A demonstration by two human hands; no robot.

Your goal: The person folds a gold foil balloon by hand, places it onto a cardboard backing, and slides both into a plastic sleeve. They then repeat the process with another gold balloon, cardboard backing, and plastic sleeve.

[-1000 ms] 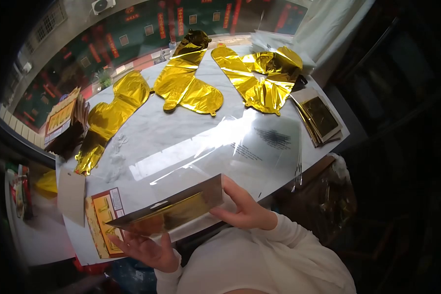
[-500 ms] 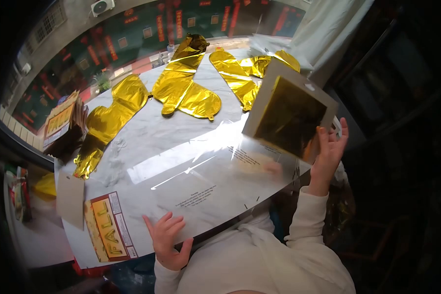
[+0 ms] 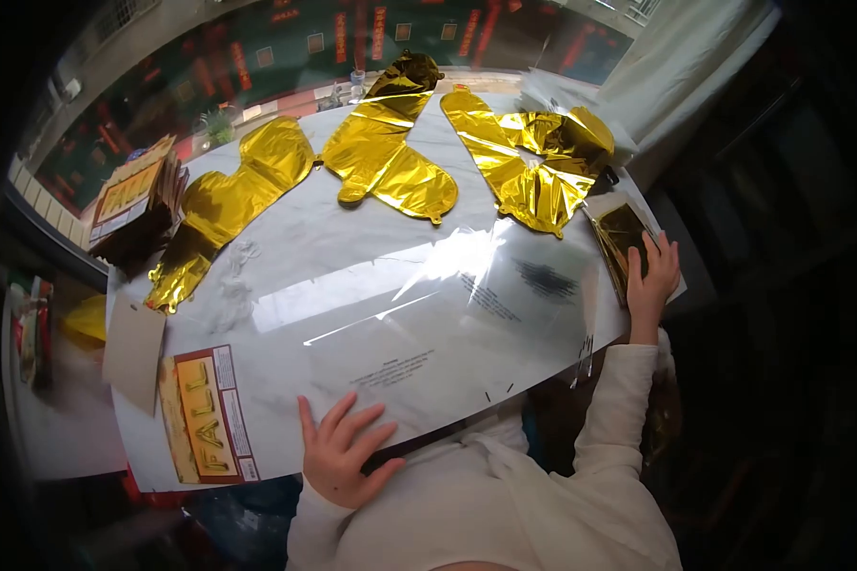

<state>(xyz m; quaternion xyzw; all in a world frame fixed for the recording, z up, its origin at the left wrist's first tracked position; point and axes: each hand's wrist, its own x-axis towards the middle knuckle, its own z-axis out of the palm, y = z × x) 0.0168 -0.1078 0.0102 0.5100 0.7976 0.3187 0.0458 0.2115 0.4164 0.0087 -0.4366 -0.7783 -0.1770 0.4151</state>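
Note:
My left hand (image 3: 345, 452) rests at the table's front edge, palm down, fingers spread, holding nothing. At the table's right end my right hand (image 3: 649, 284) lies on a flat gold-faced packet (image 3: 617, 233), its fingers apart on top. Left of the packet, a large clear plastic sheet or bag with small printed text (image 3: 390, 373) covers part of the marbled table (image 3: 305, 233). Flat gold foil balloons lie across the back: one at left (image 3: 221, 200), one in the middle (image 3: 381, 157) and a looped one at right (image 3: 533, 181).
A printed "FALL" card (image 3: 208, 414) lies at the front left, beside a plain beige card (image 3: 135, 352). Stacked printed packets (image 3: 135, 195) stand at the back left. A window is behind the table, with a pale curtain (image 3: 676, 81) at right.
My right hand has brought the gold-faced packet down from the air onto the right end of the table. My left hand's fingers have spread wider. The view has shifted slightly.

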